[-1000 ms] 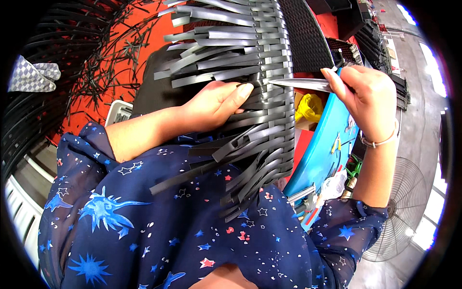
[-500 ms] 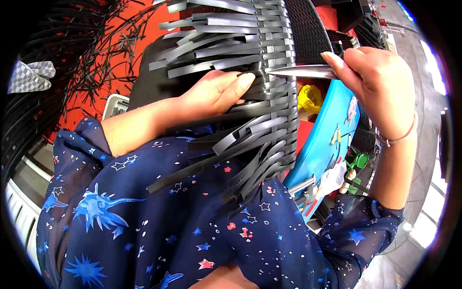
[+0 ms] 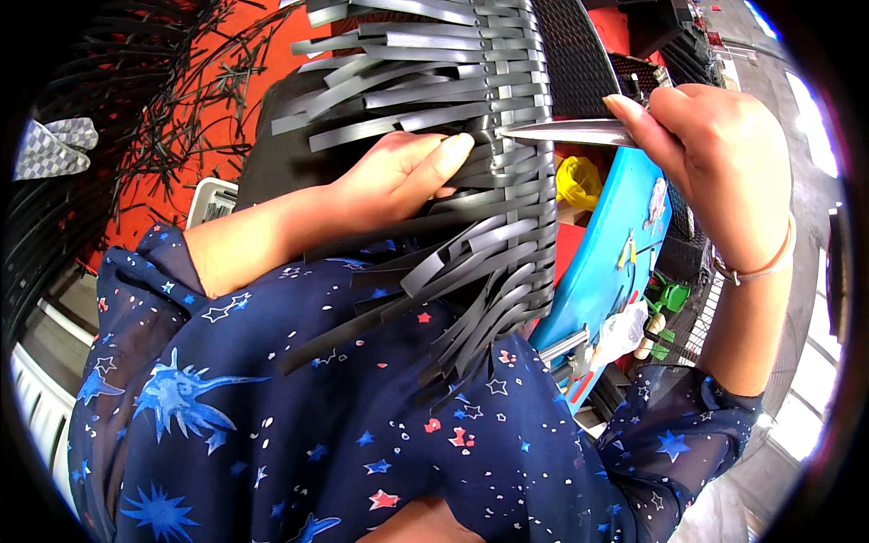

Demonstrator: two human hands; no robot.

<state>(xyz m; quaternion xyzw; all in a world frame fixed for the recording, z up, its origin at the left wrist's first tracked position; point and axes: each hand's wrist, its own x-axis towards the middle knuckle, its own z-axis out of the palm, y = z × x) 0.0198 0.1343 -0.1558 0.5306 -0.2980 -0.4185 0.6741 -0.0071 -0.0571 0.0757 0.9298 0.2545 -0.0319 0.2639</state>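
Observation:
A woven panel of flat dark-grey plastic strips (image 3: pixel 529 210) lies in front of me, its loose strip ends fanning out to the left. My left hand (image 3: pixel 396 181) is closed at its edge, thumb on top, pinching a dark strip (image 3: pixel 477 134). From the right, my right hand (image 3: pixel 715 149) grips a tapered, pointed metal tool (image 3: pixel 572 132); its handle is hidden in my fist. The tool lies across the weave, with its tip at the strip just beyond my left thumb.
A blue tray table (image 3: pixel 593 258) to the right carries yellow-handled pliers (image 3: pixel 626 250) and a clear plastic bag (image 3: pixel 622 331). Beside it is a yellow bag (image 3: pixel 579 182). Strip offcuts (image 3: pixel 213 100) litter the red surface at left, near a white basket (image 3: pixel 210 201) and a checked cloth (image 3: pixel 56 147).
My right hand has shifted slightly right with the metal tool, and the tip sits a little further left on the weave. My left hand has barely moved, still pinching the strip.

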